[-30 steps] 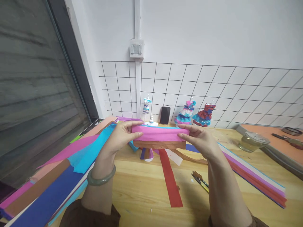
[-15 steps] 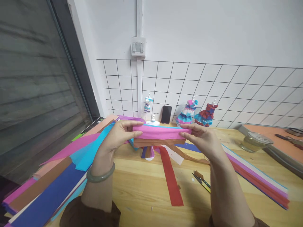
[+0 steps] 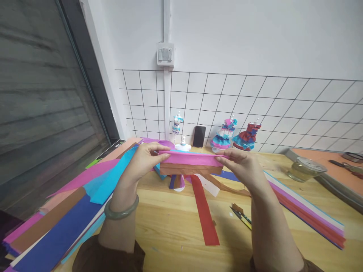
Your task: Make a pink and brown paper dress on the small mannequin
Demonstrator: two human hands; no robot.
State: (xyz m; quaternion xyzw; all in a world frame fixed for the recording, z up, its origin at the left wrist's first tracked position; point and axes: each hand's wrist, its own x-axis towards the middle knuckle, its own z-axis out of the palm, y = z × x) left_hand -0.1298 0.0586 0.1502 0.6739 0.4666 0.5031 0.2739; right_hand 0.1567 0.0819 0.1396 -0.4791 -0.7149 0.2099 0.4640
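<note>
Clearly, from the head view, your left hand [image 3: 143, 160] and right hand [image 3: 241, 160] are raised over the tabletop [image 3: 161, 226], each with its thumb and fingers pinching one end of a pink strip [image 3: 193, 158]. You hold it level and straight between them, near the middle of the view, with light blue showing just behind its top edge. Just below the pink you have a brown strip [image 3: 191, 169], creased across; whether the two are joined, you cannot tell. Under your hands a red strip [image 3: 204, 215] runs toward you on the tabletop, next to a pale scrap [image 3: 208, 185], and scissors [image 3: 246, 224] lie beside your right arm [image 3: 268, 226]. To your left spreads a heap of long coloured strips [image 3: 59, 234], near the wrist wearing a bangle [image 3: 121, 209]. Beyond your right arm lies a layered bundle [image 3: 312, 217], then a clear cup [image 3: 304, 170]. Past your hands, a phone [image 3: 199, 136] stands upright between a small white figure [image 3: 176, 124] and two little dresses [image 3: 224, 138] on stands.
</note>
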